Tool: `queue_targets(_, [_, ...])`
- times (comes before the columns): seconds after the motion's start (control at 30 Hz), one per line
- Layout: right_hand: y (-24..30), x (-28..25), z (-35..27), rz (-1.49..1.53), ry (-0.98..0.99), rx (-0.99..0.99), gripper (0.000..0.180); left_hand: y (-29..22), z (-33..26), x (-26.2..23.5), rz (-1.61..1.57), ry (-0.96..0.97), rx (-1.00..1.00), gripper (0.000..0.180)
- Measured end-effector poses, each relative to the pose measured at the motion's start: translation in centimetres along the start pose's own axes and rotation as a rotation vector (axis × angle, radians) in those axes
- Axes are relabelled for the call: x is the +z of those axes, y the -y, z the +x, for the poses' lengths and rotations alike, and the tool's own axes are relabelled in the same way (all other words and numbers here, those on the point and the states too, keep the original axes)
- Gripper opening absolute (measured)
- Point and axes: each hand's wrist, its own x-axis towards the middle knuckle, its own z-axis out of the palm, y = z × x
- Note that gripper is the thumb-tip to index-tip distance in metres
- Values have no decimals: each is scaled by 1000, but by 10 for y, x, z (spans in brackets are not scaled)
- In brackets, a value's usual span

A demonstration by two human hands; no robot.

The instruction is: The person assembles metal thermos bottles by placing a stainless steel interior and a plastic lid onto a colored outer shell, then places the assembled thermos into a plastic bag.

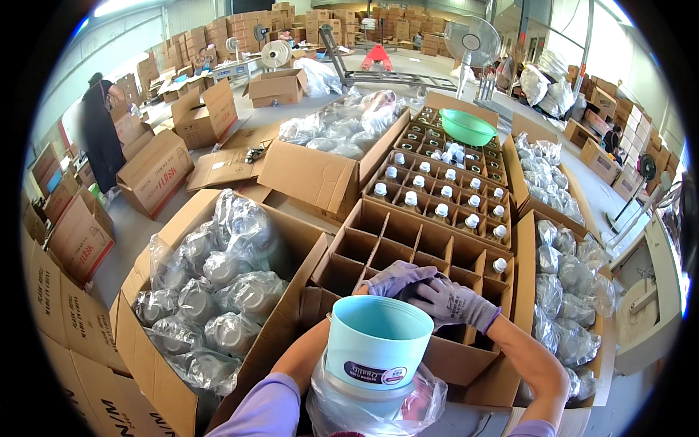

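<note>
My left hand (397,279), in a light purple-grey glove, and my right hand (457,300), gloved alike, meet above the divided carton (386,251). Their fingers are curled around a dark object, mostly hidden between them, whose kind I cannot make out. Right in front of me stands a light blue open-topped flask body (378,328) with a dark oval label; clear plastic wrapping (328,404) is gathered about its lower part. In the carton's far cells are several bottles (410,200) with white caps, and one more capped bottle (499,266) is at the right. Many nearer cells hold nothing visible.
On the left, an open carton (287,277) holds several plastic-wrapped flasks (196,298). Similar wrapped goods (564,277) fill cartons on the right. A green basin (467,128) rests on the far bottles. Beyond are a standing fan (472,42), a red pallet jack (376,57) and another person (98,138).
</note>
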Motion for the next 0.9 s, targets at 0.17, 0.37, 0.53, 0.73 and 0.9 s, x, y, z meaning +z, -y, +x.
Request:
queue_targets(0.17, [17,34,19,-6,-143,652,73,20,8,-4,-237,-217,276,39])
queue_targets(0.37, [13,108,61,1842,-1091,1015,59,24,28,23,884,-800,763,55])
queue_targets(0.53, [15,143,59,2741,-1057,716,55,35,7,4,1115,-726,1053,48])
queue_targets(0.73, [-83,93,-79,586,-615,1488,27,2,-7,-7,-495,-526,643,34])
queue_targets(0.9, [-140,179,-176,325,-326,1440,71,29,15,10,-934,-288,480,38])
